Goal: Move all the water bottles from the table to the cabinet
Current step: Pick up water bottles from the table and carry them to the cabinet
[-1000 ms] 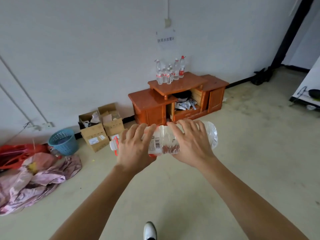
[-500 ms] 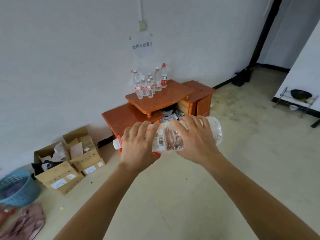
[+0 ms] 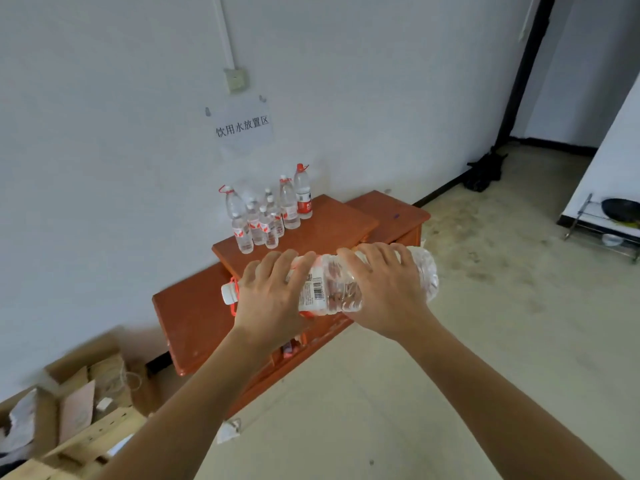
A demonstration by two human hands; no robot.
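A large clear water bottle [image 3: 329,289] with a white cap and red handle ring lies sideways in both my hands, cap to the left. My left hand [image 3: 270,296] grips its neck end and my right hand [image 3: 384,292] grips its body. Just beyond them stands the low orange wooden cabinet [image 3: 194,313] against the white wall. Several water bottles [image 3: 266,213] with red labels stand upright in a cluster at the back of its raised top. The bottle I hold hangs in the air above the cabinet's front.
Open cardboard boxes [image 3: 69,410] sit on the floor at the lower left, beside the cabinet. A paper sign [image 3: 242,126] hangs on the wall above the bottles. A metal rack with a dark pan [image 3: 613,216] stands at the far right. Bare concrete floor [image 3: 485,271] spreads to the right.
The cabinet has come much closer and now lies just beyond my hands. The boxes slid to the lower left and the blue basket left the view. My grip on the bottle is unchanged.
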